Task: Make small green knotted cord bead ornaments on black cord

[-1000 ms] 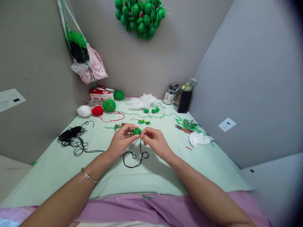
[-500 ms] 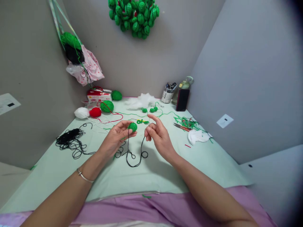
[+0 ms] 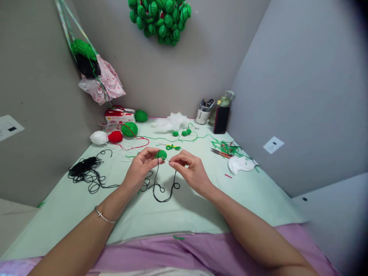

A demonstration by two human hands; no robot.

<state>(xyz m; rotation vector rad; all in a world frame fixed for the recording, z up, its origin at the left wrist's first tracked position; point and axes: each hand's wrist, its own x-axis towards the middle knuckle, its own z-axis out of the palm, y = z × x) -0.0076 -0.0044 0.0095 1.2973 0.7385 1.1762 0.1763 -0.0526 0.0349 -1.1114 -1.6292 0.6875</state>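
Observation:
My left hand (image 3: 140, 168) pinches a small green crocheted ball (image 3: 161, 154) above the pale green table (image 3: 184, 214). My right hand (image 3: 189, 170) is closed in a pinch just right of the ball, holding a thin needle with black yarn (image 3: 163, 189) that hangs down and loops on the table. The strand runs left to a tangle of black yarn (image 3: 84, 168). A bracelet sits on my left wrist.
Green, red and white yarn balls (image 3: 115, 134) and a red box lie at the back left. A tool cup (image 3: 203, 113), a bottle and a dark case stand at the back right. Scissors and green scraps (image 3: 225, 150) lie right, beside white stuffing (image 3: 240, 165). Green crocheted pieces hang on the wall.
My right hand opened and lifted away from the ball, then closed again into a pinch near it. The left hand kept hold of the green ball throughout.

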